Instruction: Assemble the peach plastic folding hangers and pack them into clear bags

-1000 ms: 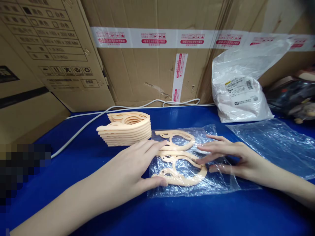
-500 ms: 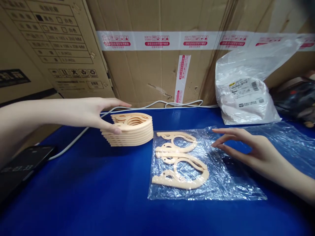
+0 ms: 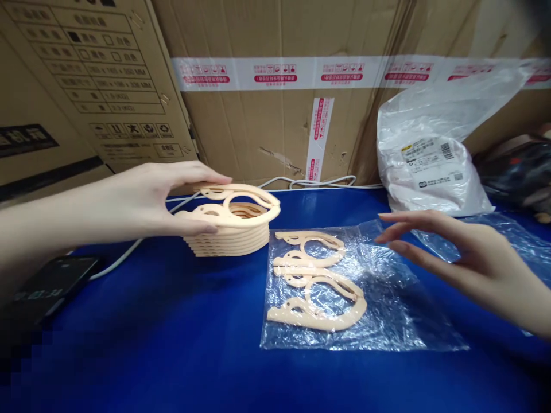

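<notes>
My left hand (image 3: 161, 198) grips a beige folded travel hanger (image 3: 243, 222) by its left end, thumb at the near side and fingers at the far side. The hanger is raised just above a neat stack of like hangers (image 3: 232, 245) on the blue tabletop. Right of the stack a clear plastic bag (image 3: 417, 315) lies flat, with two folded hangers (image 3: 327, 324) inside, one nearer me than the other. Over the right part of the bag hovers my right hand (image 3: 477, 252), open and holding nothing, its thumb and fingers apart.
A white plastic package (image 3: 430, 178) with a label stands at the back right, beside more clear plastic film (image 3: 512, 229). Cardboard boxes (image 3: 241, 126) wall the back and left. A white cable (image 3: 123, 261) runs along the back past a phone (image 3: 55, 287) at left.
My left hand has closed on the top hanger and lifted it slightly off the stack. My right hand has shifted a little to the right, its thumb and fingers wider apart.
</notes>
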The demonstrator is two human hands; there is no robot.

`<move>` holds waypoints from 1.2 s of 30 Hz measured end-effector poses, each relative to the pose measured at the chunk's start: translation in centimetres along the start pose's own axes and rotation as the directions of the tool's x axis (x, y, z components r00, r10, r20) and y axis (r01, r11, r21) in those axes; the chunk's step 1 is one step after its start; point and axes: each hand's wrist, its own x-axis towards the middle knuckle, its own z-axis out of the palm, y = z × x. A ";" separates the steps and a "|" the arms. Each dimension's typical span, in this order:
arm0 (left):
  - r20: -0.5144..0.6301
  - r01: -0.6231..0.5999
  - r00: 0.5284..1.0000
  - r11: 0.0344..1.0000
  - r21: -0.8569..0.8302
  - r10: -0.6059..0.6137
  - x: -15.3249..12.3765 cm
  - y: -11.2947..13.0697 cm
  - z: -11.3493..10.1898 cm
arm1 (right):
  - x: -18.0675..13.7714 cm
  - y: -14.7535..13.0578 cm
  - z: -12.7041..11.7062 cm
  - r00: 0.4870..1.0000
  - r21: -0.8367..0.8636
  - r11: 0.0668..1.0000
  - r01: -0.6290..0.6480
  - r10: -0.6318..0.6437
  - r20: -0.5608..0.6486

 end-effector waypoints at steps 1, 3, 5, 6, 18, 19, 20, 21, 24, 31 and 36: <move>-0.090 -0.058 0.994 0.998 -0.020 0.056 -0.1 1.1 0.2 | 0.5 -0.7 -0.1 1.000 0.033 0.999 0.003 -0.003 0.006; -0.155 -0.128 0.981 0.989 -0.069 0.116 -0.3 3.7 1.2 | 1.5 -2.2 0.0 0.999 0.152 0.988 -0.035 0.032 0.020; -0.214 -0.192 0.965 0.967 -0.170 0.154 -0.3 6.2 2.7 | 2.5 -3.5 0.5 0.991 0.341 0.931 -0.132 0.119 0.059; -0.215 -0.223 0.960 0.954 -0.200 0.179 -0.3 7.2 3.6 | 3.0 -3.9 0.8 0.983 0.427 0.886 -0.181 0.156 0.093; -0.169 -0.240 0.964 0.945 -0.221 0.205 -1.0 8.6 7.8 | 2.2 -2.0 3.4 0.912 0.693 0.593 -0.410 0.271 0.308; -0.163 -0.247 0.963 0.947 -0.207 0.216 -1.0 8.6 7.9 | 2.1 -2.1 3.4 0.908 0.702 0.576 -0.418 0.272 0.318; -0.160 -0.252 0.962 0.949 -0.192 0.223 -1.0 8.7 8.0 | 2.0 -2.2 3.5 0.903 0.709 0.560 -0.429 0.275 0.330; -0.161 -0.255 0.960 0.951 -0.178 0.227 -1.0 8.7 8.1 | 2.0 -2.3 3.6 0.897 0.713 0.545 -0.442 0.278 0.343; -0.176 -0.256 0.956 0.960 -0.117 0.234 -1.2 8.6 8.4 | 1.8 -2.5 3.8 0.879 0.718 0.508 -0.476 0.290 0.378; -0.201 -0.323 0.925 0.946 0.035 0.323 -1.3 8.0 8.7 | 1.8 -2.4 4.0 0.879 0.703 0.536 -0.467 0.198 0.433; -0.253 -0.343 0.903 0.937 0.068 0.349 -1.6 8.4 9.1 | 1.2 -2.5 3.6 0.981 0.431 0.901 -0.045 -0.042 0.189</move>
